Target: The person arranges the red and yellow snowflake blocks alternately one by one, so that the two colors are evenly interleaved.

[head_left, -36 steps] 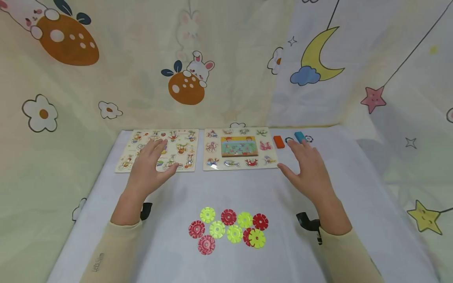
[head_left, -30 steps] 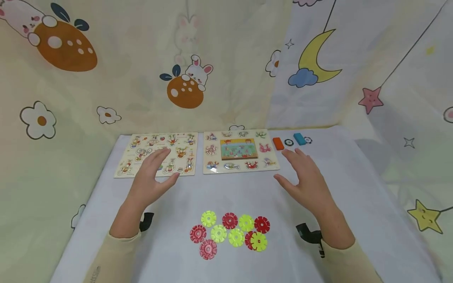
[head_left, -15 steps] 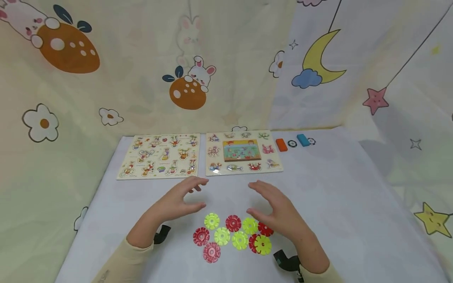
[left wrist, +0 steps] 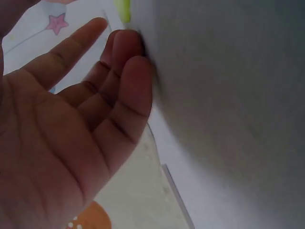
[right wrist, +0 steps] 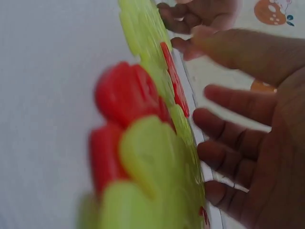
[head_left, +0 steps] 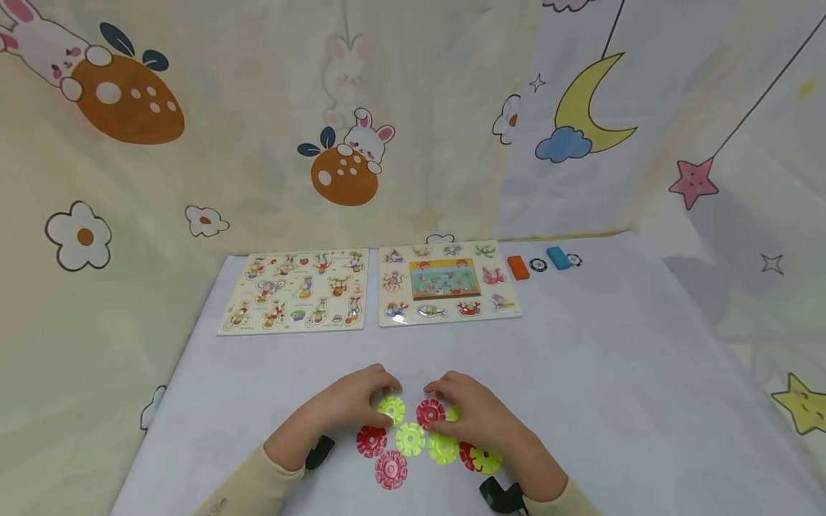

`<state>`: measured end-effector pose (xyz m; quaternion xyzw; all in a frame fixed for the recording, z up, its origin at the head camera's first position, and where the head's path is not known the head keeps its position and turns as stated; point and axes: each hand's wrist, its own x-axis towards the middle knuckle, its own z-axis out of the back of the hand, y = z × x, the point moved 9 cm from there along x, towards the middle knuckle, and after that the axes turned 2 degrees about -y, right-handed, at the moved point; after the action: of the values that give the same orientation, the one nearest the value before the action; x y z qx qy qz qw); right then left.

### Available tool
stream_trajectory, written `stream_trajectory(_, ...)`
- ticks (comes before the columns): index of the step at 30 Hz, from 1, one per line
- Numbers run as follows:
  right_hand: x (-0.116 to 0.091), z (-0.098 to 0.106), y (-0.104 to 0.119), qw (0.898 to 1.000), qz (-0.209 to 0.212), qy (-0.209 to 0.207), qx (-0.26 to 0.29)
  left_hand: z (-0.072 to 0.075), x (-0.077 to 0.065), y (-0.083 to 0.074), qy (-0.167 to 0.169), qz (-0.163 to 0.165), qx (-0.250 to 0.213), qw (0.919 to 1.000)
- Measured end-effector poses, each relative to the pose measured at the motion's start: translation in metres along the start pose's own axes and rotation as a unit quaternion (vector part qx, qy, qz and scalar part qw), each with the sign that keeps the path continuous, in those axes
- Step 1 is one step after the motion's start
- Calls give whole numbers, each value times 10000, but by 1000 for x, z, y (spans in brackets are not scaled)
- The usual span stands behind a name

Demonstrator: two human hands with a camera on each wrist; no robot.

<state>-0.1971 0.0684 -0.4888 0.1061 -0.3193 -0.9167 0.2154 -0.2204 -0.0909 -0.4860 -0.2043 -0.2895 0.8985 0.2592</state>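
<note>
Notched, flower-shaped plastic discs in red and yellow-green lie grouped on the white cloth. My left hand (head_left: 345, 403) is low at the group's far left, with thumb and fingers spread around a yellow-green disc (head_left: 393, 408). Its fingers (left wrist: 136, 88) bend loosely in the left wrist view. My right hand (head_left: 484, 416) is over the right part, its thumb tip at the lower edge of a red disc (head_left: 429, 411) and its fingertips beyond it. The right wrist view shows its fingers (right wrist: 233, 129) apart, beside the discs. It partly hides a yellow-green disc (head_left: 454, 413).
Two picture puzzle boards, one with animal figures (head_left: 293, 315) and one with sea creatures (head_left: 445, 315), lie at the back. Right of them are an orange block (head_left: 518, 268), a black ring shape (head_left: 538, 265) and a blue block (head_left: 558, 258). Printed cloth walls (head_left: 258, 143) stand behind.
Both hands have come back from over the boards, moved inward toward each other and lowered to the discs. Their fingers are more bent. The discs keep their arrangement.
</note>
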Motion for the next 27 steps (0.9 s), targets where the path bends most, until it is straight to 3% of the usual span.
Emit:
stream_trajectory(12, 5, -9, -2, 9982, -73, -186, -558, -9, 1, -4, -61, 116, 799, 9967)
stream_trajectory(27, 0, -8, -1, 9982, -6, -290, -517, -14, 1, -5, -20, 218, 751, 9969)
